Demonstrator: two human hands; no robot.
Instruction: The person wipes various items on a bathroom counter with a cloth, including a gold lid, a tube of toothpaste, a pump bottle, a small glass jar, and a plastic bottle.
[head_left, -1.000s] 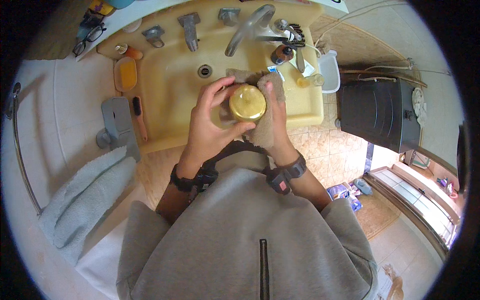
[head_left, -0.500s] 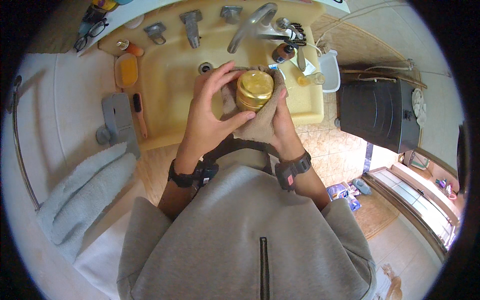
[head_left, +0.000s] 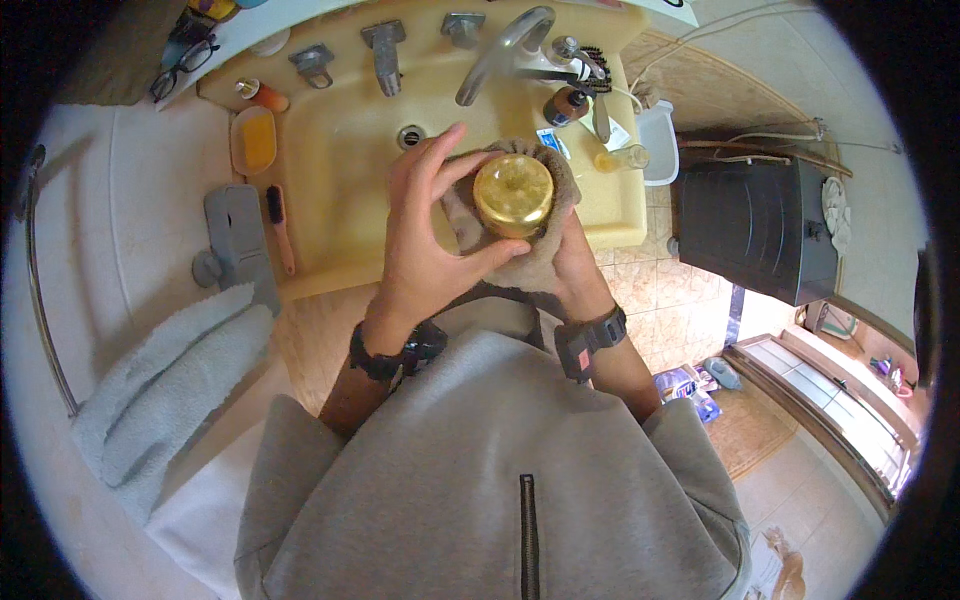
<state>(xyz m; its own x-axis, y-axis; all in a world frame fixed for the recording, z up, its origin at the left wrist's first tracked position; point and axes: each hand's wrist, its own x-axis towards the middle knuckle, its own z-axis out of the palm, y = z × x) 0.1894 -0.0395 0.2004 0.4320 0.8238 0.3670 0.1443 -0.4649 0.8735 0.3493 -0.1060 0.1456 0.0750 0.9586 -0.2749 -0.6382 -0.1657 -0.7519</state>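
Note:
A shiny gold round jar (head_left: 513, 194) is held in front of me above the near edge of the sink. My left hand (head_left: 421, 232) grips its left side, with the thumb along the lower edge and the fingers at the upper left. Behind and around the jar lies a brown cloth (head_left: 535, 268). My right hand (head_left: 578, 268) cups that cloth from the right and beneath; most of its fingers are hidden under the fabric.
The yellow sink (head_left: 330, 215) has a curved chrome faucet (head_left: 495, 50) at the back. A dark pump bottle (head_left: 566, 105), a blue-and-white tube (head_left: 551, 141) and a small glass bottle (head_left: 622, 158) stand or lie at right. On the left are a soap dish (head_left: 253, 140) and a wooden-handled brush (head_left: 281, 230).
The jar and both hands have shifted slightly right and toward me. The jar's round face now points more squarely up, and the cloth spreads wider around it, baring more of the tube.

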